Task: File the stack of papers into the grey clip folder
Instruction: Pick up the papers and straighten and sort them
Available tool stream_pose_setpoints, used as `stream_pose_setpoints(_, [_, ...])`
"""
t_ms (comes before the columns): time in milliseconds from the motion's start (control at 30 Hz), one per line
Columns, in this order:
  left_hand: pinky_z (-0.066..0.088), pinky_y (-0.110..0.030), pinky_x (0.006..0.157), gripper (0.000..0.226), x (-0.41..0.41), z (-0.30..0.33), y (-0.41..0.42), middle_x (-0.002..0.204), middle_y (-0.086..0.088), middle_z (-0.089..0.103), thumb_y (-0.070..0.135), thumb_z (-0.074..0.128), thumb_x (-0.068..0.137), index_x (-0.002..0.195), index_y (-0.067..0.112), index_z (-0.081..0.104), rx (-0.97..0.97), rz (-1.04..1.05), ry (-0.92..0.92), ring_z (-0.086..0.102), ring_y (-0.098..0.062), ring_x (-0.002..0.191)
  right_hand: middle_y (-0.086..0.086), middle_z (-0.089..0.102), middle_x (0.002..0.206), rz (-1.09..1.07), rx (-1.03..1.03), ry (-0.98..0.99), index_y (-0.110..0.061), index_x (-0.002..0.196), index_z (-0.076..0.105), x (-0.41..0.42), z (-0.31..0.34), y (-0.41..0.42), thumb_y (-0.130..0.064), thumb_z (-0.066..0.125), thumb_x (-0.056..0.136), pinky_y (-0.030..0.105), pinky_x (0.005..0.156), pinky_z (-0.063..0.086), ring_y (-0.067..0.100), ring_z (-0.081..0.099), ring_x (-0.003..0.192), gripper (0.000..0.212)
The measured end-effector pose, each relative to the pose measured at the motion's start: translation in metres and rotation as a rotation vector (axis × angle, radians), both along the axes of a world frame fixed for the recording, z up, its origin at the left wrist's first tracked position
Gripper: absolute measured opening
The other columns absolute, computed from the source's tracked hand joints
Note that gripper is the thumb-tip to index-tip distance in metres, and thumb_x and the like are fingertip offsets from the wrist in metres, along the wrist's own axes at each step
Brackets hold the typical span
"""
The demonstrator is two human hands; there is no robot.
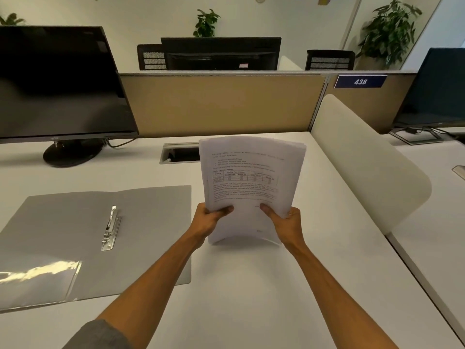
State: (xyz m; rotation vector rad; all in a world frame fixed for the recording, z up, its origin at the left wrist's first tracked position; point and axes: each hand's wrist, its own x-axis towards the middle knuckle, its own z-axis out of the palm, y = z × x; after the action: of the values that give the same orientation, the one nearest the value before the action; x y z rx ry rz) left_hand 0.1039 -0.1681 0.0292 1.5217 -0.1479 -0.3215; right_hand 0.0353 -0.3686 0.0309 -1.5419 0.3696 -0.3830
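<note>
both hands, the left hand (210, 217) and the right hand (285, 221), hold the thick stack of white printed papers (251, 182) upright above the white bench (251, 285), each grip clasping a lower edge with the thumb in front. the grey clip folder (75, 238) lies open to the left, its silver metal clip (111, 227) raised, near a black monitor (57, 84).

Folder (100, 238) lies open on the desk (251, 285), left of the papers (251, 182); monitor (60, 81) stands behind the folder, partition (221, 104) behind all.
</note>
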Motion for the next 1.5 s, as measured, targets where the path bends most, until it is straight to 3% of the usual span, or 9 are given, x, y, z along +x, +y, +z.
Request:
stream_pose_setpoints(167, [0.059,-0.032,0.070,0.034,0.005,0.007,0.008,0.107,0.004,0.075,0.029,0.085,0.069,0.101,0.035,0.073,-0.039,-0.122,0.104,0.073,-0.020,0.093,-0.006,0.074,0.093,0.042,-0.045,0.100,-0.027,0.094,0.068,0.004,0.014,-0.011,-0.035,0.083,0.072,0.026,0.057,0.059,0.016,0.074,0.071,0.028])
stream_pose_setpoints(567, [0.060,-0.037,0.068,0.050,-0.002,-0.004,0.024,0.111,-0.001,0.074,0.018,0.084,0.068,0.114,0.024,0.066,-0.081,-0.127,0.235,0.073,-0.027,0.093,0.004,0.073,0.109,0.154,0.116,0.364,-0.021,0.112,0.067,0.003,0.005,-0.006,-0.030,0.083,0.073,0.045,0.079,0.060,0.027,0.073,0.088,0.044])
stream_pose_setpoints(800, [0.058,-0.029,0.073,0.049,0.000,0.014,0.019,0.116,0.006,0.069,0.026,0.083,0.071,0.114,0.031,0.061,0.039,0.001,0.061,0.066,-0.027,0.107,0.000,0.075,0.102,0.125,-0.064,0.148,-0.025,0.105,0.068,-0.001,0.031,-0.002,-0.036,0.081,0.075,0.034,0.064,0.062,0.020,0.074,0.076,0.035])
stream_pose_setpoints(933, [0.039,-0.042,0.106,0.112,0.026,0.068,0.027,0.152,-0.005,0.034,0.045,0.087,0.060,0.148,0.027,0.020,0.237,0.276,-0.266,0.037,-0.024,0.136,-0.001,0.075,0.099,0.189,-0.279,0.100,-0.017,0.110,0.070,-0.004,0.068,-0.017,-0.039,0.080,0.075,0.036,0.068,0.062,0.019,0.074,0.076,0.042])
stream_pose_setpoints(1000, [0.032,-0.042,0.110,0.122,0.044,0.109,0.037,0.157,-0.001,0.028,0.054,0.086,0.055,0.150,0.031,0.013,0.318,0.275,-0.448,0.032,-0.022,0.140,-0.003,0.075,0.095,0.307,-0.415,0.124,-0.019,0.106,0.072,-0.007,0.088,-0.027,-0.040,0.079,0.076,0.030,0.062,0.061,0.015,0.073,0.071,0.037])
stream_pose_setpoints(1100, [0.039,-0.045,0.105,0.088,0.067,0.161,0.052,0.135,0.014,0.057,0.057,0.081,0.057,0.136,0.044,0.044,0.478,-0.158,-0.467,0.055,-0.009,0.121,-0.003,0.075,0.091,0.467,-0.612,0.154,-0.022,0.101,0.074,-0.004,0.115,-0.037,-0.039,0.078,0.078,0.021,0.057,0.057,0.012,0.072,0.067,0.029])
stream_pose_setpoints(1200, [0.058,-0.041,0.082,0.042,0.073,0.177,0.050,0.102,0.006,0.074,0.046,0.077,0.064,0.104,0.035,0.069,0.514,-0.587,-0.341,0.071,-0.020,0.095,-0.004,0.074,0.092,0.557,-0.706,0.190,-0.021,0.101,0.074,0.004,0.133,-0.040,-0.036,0.079,0.077,0.023,0.059,0.059,0.012,0.073,0.068,0.029])
stream_pose_setpoints(1333, [0.059,-0.030,0.071,0.029,0.069,0.162,0.041,0.100,-0.002,0.074,0.030,0.071,0.079,0.107,0.026,0.068,0.425,-0.622,-0.301,0.071,-0.023,0.090,-0.006,0.073,0.093,0.593,-0.736,0.190,-0.026,0.101,0.072,0.011,0.143,-0.042,-0.036,0.080,0.076,0.017,0.055,0.055,0.008,0.072,0.067,0.028])
stream_pose_setpoints(1500, [0.054,-0.029,0.069,0.022,0.064,0.140,0.038,0.093,0.003,0.073,0.037,0.066,0.080,0.100,0.030,0.070,0.342,-0.485,-0.320,0.070,-0.017,0.081,-0.005,0.072,0.095,0.511,-0.784,0.143,-0.032,0.103,0.068,0.010,0.138,-0.049,-0.053,0.076,0.071,0.013,0.053,0.051,0.007,0.070,0.067,0.039])
